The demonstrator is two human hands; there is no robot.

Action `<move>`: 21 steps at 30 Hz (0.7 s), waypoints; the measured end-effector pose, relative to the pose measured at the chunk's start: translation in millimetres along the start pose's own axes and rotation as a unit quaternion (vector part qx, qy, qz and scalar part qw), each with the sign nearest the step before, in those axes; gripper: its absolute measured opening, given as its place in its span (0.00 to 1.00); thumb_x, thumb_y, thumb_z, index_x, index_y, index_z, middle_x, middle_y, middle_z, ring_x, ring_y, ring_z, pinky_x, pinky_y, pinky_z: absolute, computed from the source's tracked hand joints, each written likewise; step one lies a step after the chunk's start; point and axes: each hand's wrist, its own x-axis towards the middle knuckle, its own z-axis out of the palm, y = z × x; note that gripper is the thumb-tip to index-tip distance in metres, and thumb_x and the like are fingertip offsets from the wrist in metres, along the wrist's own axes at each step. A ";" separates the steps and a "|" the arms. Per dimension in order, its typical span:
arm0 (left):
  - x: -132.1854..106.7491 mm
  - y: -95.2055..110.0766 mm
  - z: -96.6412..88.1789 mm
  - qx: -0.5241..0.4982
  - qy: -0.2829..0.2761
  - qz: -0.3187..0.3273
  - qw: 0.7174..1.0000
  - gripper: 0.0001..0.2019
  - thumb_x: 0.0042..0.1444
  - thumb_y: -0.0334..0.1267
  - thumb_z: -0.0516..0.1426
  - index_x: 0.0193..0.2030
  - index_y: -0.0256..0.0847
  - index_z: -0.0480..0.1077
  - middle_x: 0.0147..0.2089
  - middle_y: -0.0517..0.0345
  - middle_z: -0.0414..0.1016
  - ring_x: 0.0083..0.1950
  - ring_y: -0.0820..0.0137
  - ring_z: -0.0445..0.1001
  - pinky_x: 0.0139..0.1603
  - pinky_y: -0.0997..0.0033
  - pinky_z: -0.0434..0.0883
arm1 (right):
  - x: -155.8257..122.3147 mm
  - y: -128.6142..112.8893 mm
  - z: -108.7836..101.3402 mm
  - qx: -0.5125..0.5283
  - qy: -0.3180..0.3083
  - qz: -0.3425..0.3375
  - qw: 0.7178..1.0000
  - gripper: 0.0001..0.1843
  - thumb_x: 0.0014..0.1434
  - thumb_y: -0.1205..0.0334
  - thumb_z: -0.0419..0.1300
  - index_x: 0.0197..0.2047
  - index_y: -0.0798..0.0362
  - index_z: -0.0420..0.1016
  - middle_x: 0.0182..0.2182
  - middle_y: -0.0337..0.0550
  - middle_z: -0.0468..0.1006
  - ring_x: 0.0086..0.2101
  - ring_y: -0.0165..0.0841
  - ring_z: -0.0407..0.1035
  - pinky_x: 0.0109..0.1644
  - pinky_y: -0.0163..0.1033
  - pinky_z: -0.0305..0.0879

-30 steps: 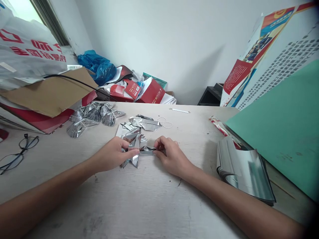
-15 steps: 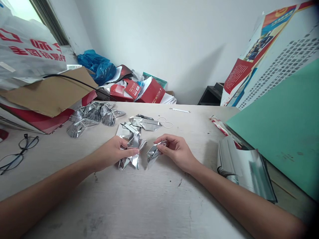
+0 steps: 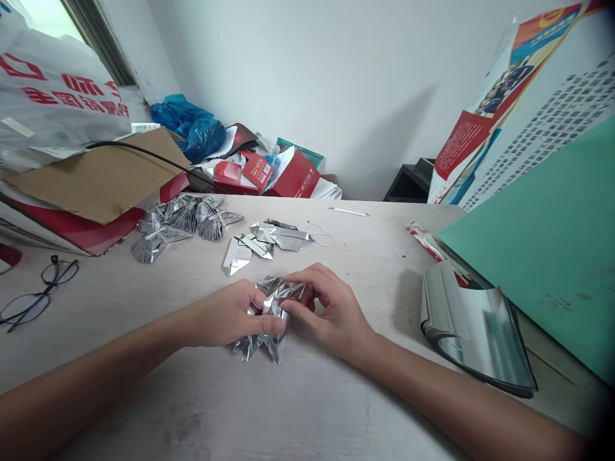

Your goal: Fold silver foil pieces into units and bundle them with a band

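Note:
My left hand (image 3: 225, 317) and my right hand (image 3: 331, 310) meet over a bundle of folded silver foil pieces (image 3: 269, 317) on the pale wooden table (image 3: 298, 397). Left fingers and thumb wrap the bundle's left side. Right fingertips press on its top right. The bundle's pointed ends splay out below the hands. Further back lie loose folded foil pieces (image 3: 262, 242) and one flat folded piece (image 3: 236, 258).
A cluster of finished foil fans (image 3: 180, 221) lies at the back left beside a cardboard box (image 3: 96, 186). Glasses (image 3: 33, 291) rest at the left. Two rubber rings (image 3: 319, 234) sit mid-table. A stack of silver sheets (image 3: 475, 330) and a green board (image 3: 542, 237) are at the right.
My right hand brought its separate foil piece back against the bundle in the left hand. Both hands moved nearer to me with the bundle, uncovering the flat pieces behind.

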 end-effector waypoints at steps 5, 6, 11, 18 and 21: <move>-2.7 1.4 12.1 0.053 0.060 -0.018 0.997 0.27 0.58 0.59 0.59 0.23 0.39 0.59 0.22 0.65 0.51 0.25 0.74 0.51 0.26 0.71 0.50 | -3.7 -7.3 -0.6 -0.034 0.003 -0.028 0.999 0.20 0.63 0.60 0.63 0.58 0.46 0.74 0.44 0.43 0.72 0.34 0.20 0.68 0.38 0.30 0.71; -2.6 0.1 12.8 0.059 0.066 -0.018 0.996 0.27 0.59 0.58 0.59 0.22 0.39 0.58 0.22 0.65 0.51 0.25 0.74 0.51 0.26 0.71 0.51 | -3.2 -8.6 -1.9 -0.031 -0.004 -0.031 0.999 0.20 0.63 0.61 0.62 0.59 0.47 0.73 0.45 0.44 0.73 0.37 0.22 0.69 0.39 0.31 0.71; -0.6 -6.4 12.2 0.050 0.067 -0.001 0.996 0.25 0.59 0.52 0.59 0.22 0.40 0.56 0.22 0.64 0.53 0.25 0.74 0.53 0.27 0.70 0.51 | 1.0 -9.7 -7.2 -0.013 -0.018 -0.023 0.999 0.12 0.63 0.64 0.61 0.50 0.51 0.79 0.39 0.42 0.78 0.38 0.24 0.70 0.40 0.31 0.68; -0.3 3.0 16.8 0.027 0.075 -0.008 0.997 0.21 0.60 0.47 0.57 0.22 0.40 0.56 0.23 0.64 0.51 0.26 0.74 0.52 0.28 0.71 0.52 | -5.2 -13.5 -0.9 0.007 0.036 -0.022 0.999 0.08 0.62 0.66 0.62 0.44 0.50 0.80 0.37 0.41 0.80 0.36 0.24 0.71 0.37 0.31 0.67; -0.5 5.3 17.6 0.005 0.062 -0.014 0.998 0.19 0.60 0.46 0.56 0.22 0.39 0.59 0.23 0.64 0.54 0.26 0.74 0.54 0.29 0.71 0.55 | -5.9 -17.3 0.8 0.029 0.048 0.004 0.998 0.06 0.62 0.65 0.62 0.42 0.50 0.80 0.36 0.41 0.80 0.35 0.25 0.72 0.38 0.33 0.69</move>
